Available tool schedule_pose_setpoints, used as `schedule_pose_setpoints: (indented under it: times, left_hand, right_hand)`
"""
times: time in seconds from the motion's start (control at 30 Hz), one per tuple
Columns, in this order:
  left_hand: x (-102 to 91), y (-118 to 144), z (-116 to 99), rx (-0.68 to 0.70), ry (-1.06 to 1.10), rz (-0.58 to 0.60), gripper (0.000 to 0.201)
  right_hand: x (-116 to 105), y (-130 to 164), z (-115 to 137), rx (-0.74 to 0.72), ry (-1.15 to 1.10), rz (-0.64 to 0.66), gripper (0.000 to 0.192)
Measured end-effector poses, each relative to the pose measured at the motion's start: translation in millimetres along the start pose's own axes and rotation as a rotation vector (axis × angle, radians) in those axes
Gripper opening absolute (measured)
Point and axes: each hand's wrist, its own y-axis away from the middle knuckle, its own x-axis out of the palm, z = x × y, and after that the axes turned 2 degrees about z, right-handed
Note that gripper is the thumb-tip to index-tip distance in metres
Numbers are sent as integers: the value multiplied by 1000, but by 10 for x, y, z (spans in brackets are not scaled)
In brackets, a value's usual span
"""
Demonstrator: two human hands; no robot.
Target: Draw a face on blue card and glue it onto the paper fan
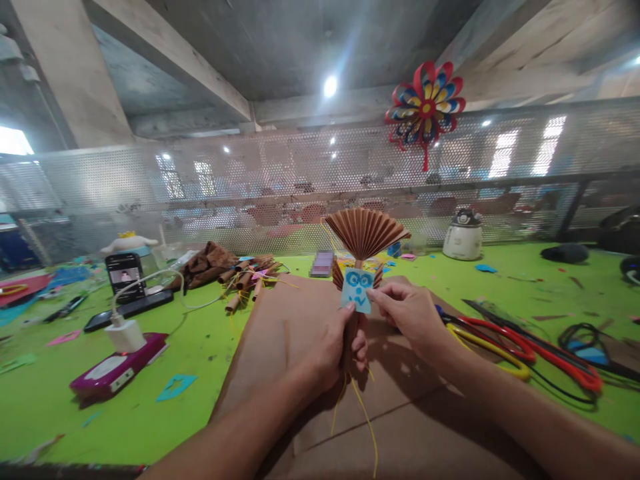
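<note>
My left hand is closed around the stem of a brown pleated paper fan, holding it upright above a brown paper sheet. A small blue paper square with a drawn face sits on the front of the stem. My right hand pinches the right edge of that blue square between thumb and fingers. Thin yellow strings hang down from under my left hand.
On the green table are a pile of brown paper rolls, a phone on a stand, a white charger on a pink box, scissors with red and yellow handles, black cables and a white pot. A perforated metal screen stands behind, with a colourful paper pinwheel on it.
</note>
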Motion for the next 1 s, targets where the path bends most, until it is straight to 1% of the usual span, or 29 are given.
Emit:
schedule_pose_setpoints:
  times: [0.13, 0.2, 0.37, 0.6, 0.73, 1.0]
  left_hand:
    - [-4, -12, 8, 14, 12, -12, 41]
    - [-9, -19, 9, 19, 19, -19, 41]
    - [-5, -11, -8, 19, 34, -10, 41]
    - [-4, 12, -13, 20, 38, 6, 40]
    - [-21, -9, 9, 29, 23, 7, 33]
    - [-24, -28, 21, 52, 11, 18, 30]
  right_hand:
    - [-6, 18, -3, -9, 8, 8, 45]
    - [-3, 41, -2, -6, 16, 37, 45]
    - [22, 92, 3, -9, 52, 124, 35]
    - [25, 83, -25, -29, 97, 106, 31]
    - [16, 70, -43, -32, 107, 118, 32]
    - [13, 62, -48, -25, 92, 145, 32]
